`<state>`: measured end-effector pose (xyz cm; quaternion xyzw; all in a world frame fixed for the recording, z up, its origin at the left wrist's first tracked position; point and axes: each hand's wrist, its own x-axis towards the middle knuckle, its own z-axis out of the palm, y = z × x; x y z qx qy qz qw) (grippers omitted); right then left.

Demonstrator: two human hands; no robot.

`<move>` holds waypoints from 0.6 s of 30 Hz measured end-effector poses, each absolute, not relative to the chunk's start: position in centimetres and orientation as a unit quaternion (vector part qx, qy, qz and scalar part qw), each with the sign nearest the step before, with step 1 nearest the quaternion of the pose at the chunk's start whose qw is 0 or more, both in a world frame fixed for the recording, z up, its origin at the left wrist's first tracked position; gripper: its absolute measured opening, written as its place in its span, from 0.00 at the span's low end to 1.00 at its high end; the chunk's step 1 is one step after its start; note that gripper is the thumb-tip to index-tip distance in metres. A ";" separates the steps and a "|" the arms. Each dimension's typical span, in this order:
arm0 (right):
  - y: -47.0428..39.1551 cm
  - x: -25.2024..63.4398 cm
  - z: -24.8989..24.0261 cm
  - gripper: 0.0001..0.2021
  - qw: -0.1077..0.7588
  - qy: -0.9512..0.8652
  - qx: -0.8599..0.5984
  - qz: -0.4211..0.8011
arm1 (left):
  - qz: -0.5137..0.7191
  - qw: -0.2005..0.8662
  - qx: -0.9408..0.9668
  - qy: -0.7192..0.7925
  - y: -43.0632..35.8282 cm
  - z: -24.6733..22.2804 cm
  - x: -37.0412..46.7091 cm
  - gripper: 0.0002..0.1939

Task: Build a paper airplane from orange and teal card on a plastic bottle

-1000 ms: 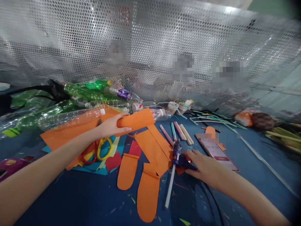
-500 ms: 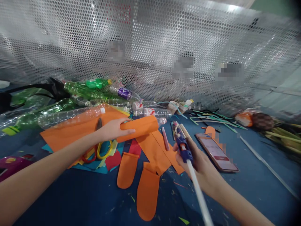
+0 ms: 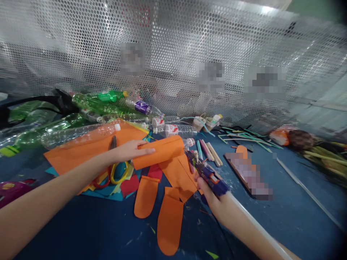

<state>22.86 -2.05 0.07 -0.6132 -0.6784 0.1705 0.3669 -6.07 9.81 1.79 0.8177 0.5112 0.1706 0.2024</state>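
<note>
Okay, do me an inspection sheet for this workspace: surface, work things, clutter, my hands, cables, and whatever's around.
Surface: blue, with small scraps and pale marks.
Work things: orange roll, a clear bottle neck showing at its right end; glue gun with a long white stick behind.
Clutter: scissors on paper, rounded orange cutouts, coloured sticks, green and clear bottles behind, phone at right, partly blurred.
Left hand: fingers hold the roll.
Right hand: fingers wrap the glue gun; nozzle contact can't be told.
Cables: dark one below the right hand; ends not visible.
Surroundings: perforated screen; blurred shapes beyond.
</note>
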 end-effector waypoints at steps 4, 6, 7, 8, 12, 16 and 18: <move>-2.1 22.7 0.0 0.17 0.359 -0.702 -0.596 0.152 | 0.150 0.234 0.810 0.516 9.9 1.9 -6.2 0.34; -2.0 22.5 -0.2 0.16 0.362 -0.704 -0.593 0.145 | 0.150 0.238 0.809 0.517 9.9 1.8 -6.2 0.34; -2.0 22.4 -0.3 0.17 0.365 -0.702 -0.595 0.143 | 0.149 0.240 0.807 0.519 9.9 1.8 -6.2 0.34; -1.9 22.4 -0.3 0.18 0.369 -0.699 -0.596 0.141 | 0.149 0.242 0.805 0.520 9.9 1.7 -6.2 0.34; -2.0 22.4 -0.1 0.14 0.362 -0.703 -0.594 0.150 | 0.163 0.261 0.797 0.519 9.8 2.0 -6.0 0.33; -2.1 22.2 0.9 0.13 0.376 -0.686 -0.600 0.167 | 0.179 0.267 0.788 0.525 9.6 2.5 -5.7 0.33; -2.1 22.0 1.1 0.13 0.403 -0.670 -0.596 0.183 | 0.199 0.245 0.801 0.509 9.6 2.5 -5.6 0.33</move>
